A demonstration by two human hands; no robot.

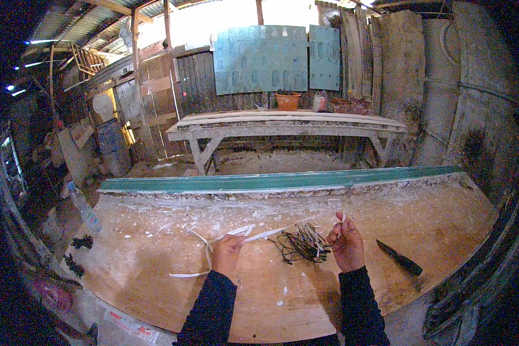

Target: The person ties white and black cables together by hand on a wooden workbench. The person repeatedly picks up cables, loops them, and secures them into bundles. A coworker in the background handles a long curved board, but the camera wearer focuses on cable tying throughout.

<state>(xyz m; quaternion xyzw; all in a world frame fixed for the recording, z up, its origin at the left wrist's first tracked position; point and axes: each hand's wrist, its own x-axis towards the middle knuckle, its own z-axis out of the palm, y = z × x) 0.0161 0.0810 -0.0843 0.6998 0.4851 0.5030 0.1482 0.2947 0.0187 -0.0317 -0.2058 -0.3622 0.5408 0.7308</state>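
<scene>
A thin white strip (263,235) runs between my two hands above the wooden tabletop. My left hand (227,254) pinches it, and loose lengths of the strip bend and trail beside that hand onto the board. My right hand (347,248) is raised, palm partly turned up, with thumb and fingertips closed on the strip's other end. Between the hands, closer to the right one, lies a tangled bundle of black and pale ties (301,244). To the right of my right hand rests a dark-handled knife (400,258), its blade pointing up and left.
A long green strip (259,183) borders the tabletop's (213,314) far edge, with white flakes scattered near it. At the left edge are a clear bottle (85,209) and two black clumps (81,242). Behind stands a white bench (294,122) bearing an orange pot (288,101).
</scene>
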